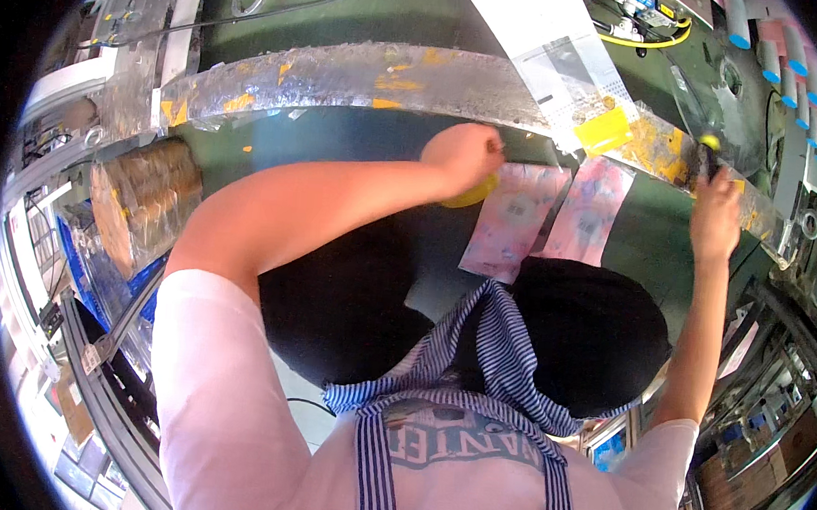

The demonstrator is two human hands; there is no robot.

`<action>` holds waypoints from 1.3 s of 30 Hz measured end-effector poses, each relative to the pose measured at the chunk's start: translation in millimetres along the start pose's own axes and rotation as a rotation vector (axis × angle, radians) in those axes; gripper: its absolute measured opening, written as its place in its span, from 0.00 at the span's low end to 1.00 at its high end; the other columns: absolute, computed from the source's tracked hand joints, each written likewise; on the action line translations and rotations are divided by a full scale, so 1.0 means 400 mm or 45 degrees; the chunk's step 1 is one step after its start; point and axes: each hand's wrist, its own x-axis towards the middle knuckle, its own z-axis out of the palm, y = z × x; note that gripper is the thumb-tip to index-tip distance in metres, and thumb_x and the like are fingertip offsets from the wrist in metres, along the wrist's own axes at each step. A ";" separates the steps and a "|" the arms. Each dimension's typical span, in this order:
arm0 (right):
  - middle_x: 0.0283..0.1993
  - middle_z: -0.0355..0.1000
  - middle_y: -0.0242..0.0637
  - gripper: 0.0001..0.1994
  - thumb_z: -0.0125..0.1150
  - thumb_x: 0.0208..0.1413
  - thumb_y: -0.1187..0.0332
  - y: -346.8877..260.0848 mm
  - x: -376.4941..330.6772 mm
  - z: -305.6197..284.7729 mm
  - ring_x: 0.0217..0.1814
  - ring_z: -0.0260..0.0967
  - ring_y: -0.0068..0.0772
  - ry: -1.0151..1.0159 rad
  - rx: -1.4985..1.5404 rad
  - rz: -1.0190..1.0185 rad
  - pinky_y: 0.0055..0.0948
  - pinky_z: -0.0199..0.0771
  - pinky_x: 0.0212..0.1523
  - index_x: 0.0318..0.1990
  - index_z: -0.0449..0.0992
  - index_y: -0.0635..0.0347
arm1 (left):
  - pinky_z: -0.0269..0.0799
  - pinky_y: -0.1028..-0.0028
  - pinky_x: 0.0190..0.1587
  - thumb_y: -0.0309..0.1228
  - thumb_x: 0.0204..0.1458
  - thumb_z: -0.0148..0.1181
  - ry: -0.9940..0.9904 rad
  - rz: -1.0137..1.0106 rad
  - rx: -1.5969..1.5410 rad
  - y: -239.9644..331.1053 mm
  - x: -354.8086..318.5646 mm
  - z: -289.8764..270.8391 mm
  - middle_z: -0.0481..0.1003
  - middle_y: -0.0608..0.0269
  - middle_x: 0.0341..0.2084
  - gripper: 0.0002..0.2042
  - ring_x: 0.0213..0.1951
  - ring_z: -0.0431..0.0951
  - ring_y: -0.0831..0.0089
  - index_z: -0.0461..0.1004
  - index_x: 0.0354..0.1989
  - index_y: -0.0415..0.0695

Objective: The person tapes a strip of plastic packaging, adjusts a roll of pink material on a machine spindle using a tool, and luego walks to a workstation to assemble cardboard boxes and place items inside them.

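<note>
Green bench top [367, 14] runs ahead of me, its front edge [363, 75] wrapped in worn clear tape flecked with yellow. My left hand [463, 155] curls closed around a yellow roll of tape [473, 193] just under that edge. My right hand [715, 213] grips a dark-handled tool [704, 161] against the edge further right. Two pink pouches [546, 217] hang between my hands. Blue-capped tubes [794, 64] line the bench's far right.
</note>
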 end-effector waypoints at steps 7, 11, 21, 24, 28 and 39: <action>0.46 0.66 0.42 0.19 0.56 0.53 0.65 -0.103 -0.013 -0.165 0.48 0.64 0.38 0.200 0.797 -0.250 0.34 0.68 0.45 0.52 0.64 0.60 | 0.66 0.76 0.33 0.30 0.46 0.60 -0.521 0.108 -0.247 0.138 -0.118 -0.261 0.70 0.67 0.22 0.11 0.28 0.70 0.80 0.72 0.38 0.44; 0.35 0.67 0.33 0.15 0.58 0.50 0.71 -0.338 -0.050 -0.340 0.38 0.65 0.24 -0.251 1.580 -0.931 0.23 0.66 0.41 0.46 0.68 0.61 | 0.66 0.78 0.35 0.24 0.48 0.59 -0.427 0.146 -0.849 0.158 -0.174 -0.309 0.70 0.68 0.28 0.14 0.32 0.70 0.82 0.67 0.44 0.41; 0.29 0.69 0.33 0.17 0.59 0.49 0.75 -0.487 -0.068 -0.419 0.31 0.65 0.18 -0.898 2.058 -0.463 0.18 0.64 0.31 0.45 0.60 0.65 | 0.67 0.81 0.37 0.23 0.52 0.55 0.099 0.241 -0.895 0.117 -0.189 -0.317 0.71 0.68 0.34 0.12 0.35 0.70 0.85 0.68 0.45 0.40; 0.29 0.70 0.33 0.18 0.59 0.50 0.75 -0.512 -0.068 -0.420 0.31 0.65 0.18 -0.866 2.050 -0.449 0.18 0.64 0.31 0.46 0.59 0.65 | 0.67 0.82 0.36 0.24 0.53 0.53 0.175 0.206 -0.849 0.117 -0.181 -0.332 0.72 0.69 0.32 0.09 0.33 0.70 0.85 0.69 0.43 0.40; 0.31 0.71 0.34 0.18 0.59 0.50 0.75 -0.537 -0.068 -0.449 0.32 0.65 0.19 -0.900 2.001 -0.479 0.19 0.65 0.33 0.46 0.59 0.65 | 0.66 0.81 0.31 0.24 0.51 0.54 0.322 0.221 -0.840 0.115 -0.186 -0.363 0.69 0.70 0.24 0.10 0.27 0.69 0.84 0.69 0.42 0.41; 0.44 0.72 0.40 0.17 0.54 0.54 0.75 -0.503 -0.044 -0.406 0.43 0.69 0.25 -1.434 1.560 -0.782 0.23 0.69 0.40 0.50 0.58 0.63 | 0.69 0.64 0.28 0.32 0.48 0.56 1.902 -0.220 0.842 -0.339 -0.292 -0.788 0.74 0.57 0.25 0.20 0.25 0.74 0.58 0.64 0.50 0.42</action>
